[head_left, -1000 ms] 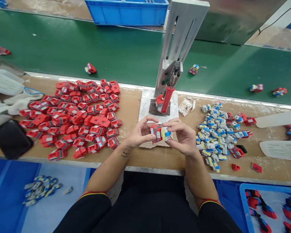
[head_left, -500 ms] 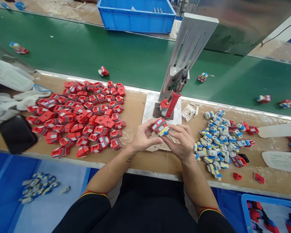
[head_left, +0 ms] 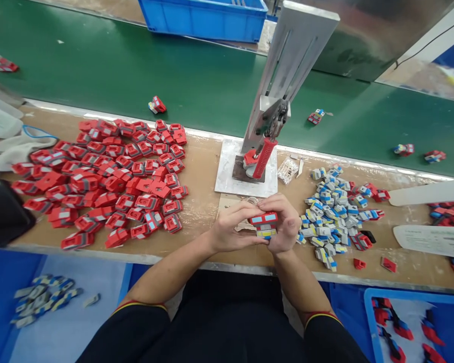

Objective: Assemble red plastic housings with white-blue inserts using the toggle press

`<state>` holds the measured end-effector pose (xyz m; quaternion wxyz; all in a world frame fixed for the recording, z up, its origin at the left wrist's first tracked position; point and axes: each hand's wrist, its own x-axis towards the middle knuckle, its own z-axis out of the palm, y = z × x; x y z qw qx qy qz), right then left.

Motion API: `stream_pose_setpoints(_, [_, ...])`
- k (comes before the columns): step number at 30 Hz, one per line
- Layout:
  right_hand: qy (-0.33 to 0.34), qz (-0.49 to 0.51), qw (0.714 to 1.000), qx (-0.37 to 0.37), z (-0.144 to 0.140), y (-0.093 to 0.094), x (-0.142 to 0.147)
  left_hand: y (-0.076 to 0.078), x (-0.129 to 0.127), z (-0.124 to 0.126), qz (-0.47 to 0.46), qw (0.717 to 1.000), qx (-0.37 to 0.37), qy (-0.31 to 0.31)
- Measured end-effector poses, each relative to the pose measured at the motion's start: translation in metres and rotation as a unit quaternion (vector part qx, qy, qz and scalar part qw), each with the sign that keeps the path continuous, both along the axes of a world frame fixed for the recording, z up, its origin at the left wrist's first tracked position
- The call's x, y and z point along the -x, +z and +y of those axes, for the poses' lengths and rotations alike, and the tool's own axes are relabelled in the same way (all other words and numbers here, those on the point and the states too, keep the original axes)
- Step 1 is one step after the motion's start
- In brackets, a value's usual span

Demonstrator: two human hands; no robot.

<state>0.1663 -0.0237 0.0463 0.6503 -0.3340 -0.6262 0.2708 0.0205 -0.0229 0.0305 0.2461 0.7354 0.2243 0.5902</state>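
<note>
Both hands are closed on one small toy piece point(head_left: 264, 225), held up over the bench point(head_left: 200, 206) between its near edge and the clamp stand point(head_left: 278, 85). The left hand point(head_left: 230, 228) has its fingers bent and its thumb at the piece's lower left; the right hand point(head_left: 285, 227) curls round the right end. Gripping it from both ends probably steadies it and lets the two sides press evenly — the windowed red band and the yellow strip face the wearer.

The red pieces point(head_left: 115, 184) spread from the bench's left part towards its far edge, and the grey-and-blue pieces point(head_left: 331, 214) are heaped right of the middle, so each kind seems kept apart and within reach of one hand. The stand's white plate point(head_left: 227, 182) sits near the far edge, its red handle point(head_left: 265, 159) leaning towards the wearer, perhaps for an easy pull. Cotton swabs point(head_left: 288, 170) lie just right of the plate — likely parked out of the way. Beyond the far edge, the green belt point(head_left: 102, 75) bears a few scattered pieces.
</note>
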Motion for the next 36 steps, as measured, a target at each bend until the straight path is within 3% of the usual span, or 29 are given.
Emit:
stream_pose_setpoints(7, [-0.034, 0.047, 0.998, 0.008, -0.003, 0.004, 0.003, -0.003, -0.004, -0.005, 0.005, 0.999, -0.027, 0.02])
stream_pose_setpoints(14, [-0.02, 0.081, 0.995, 0.048, -0.001, -0.001, 0.006, -0.009, -0.01, -0.007, 0.01, 0.999, -0.027, 0.04])
stream_pose_setpoints(18, [0.015, 0.062, 0.995, 0.074, 0.01, -0.002, 0.0, -0.002, -0.002, 0.0, 0.033, 0.997, -0.034, 0.055])
stream_pose_setpoints(22, [0.072, 0.046, 0.99, 0.115, 0.029, 0.005, -0.022, 0.022, 0.041, 0.022, 0.154, 0.986, -0.001, 0.069])
stream_pose_setpoints(26, [0.156, -0.019, 0.972, 0.177, 0.052, 0.01, -0.043, 0.048, 0.077, 0.062, 0.348, 0.934, 0.026, 0.073])
stream_pose_setpoints(31, [0.245, -0.088, 0.941, 0.215, 0.072, 0.012, -0.045, 0.058, 0.065, 0.113, 0.501, 0.863, 0.066, -0.026])
stream_pose_setpoints(34, [0.283, -0.058, 0.938, 0.191, 0.067, 0.023, -0.047, 0.056, 0.056, 0.126, 0.504, 0.859, 0.081, -0.038])
stream_pose_setpoints(36, [0.307, -0.025, 0.938, 0.16, 0.059, 0.04, -0.051, 0.053, 0.055, 0.127, 0.492, 0.867, 0.077, -0.032])
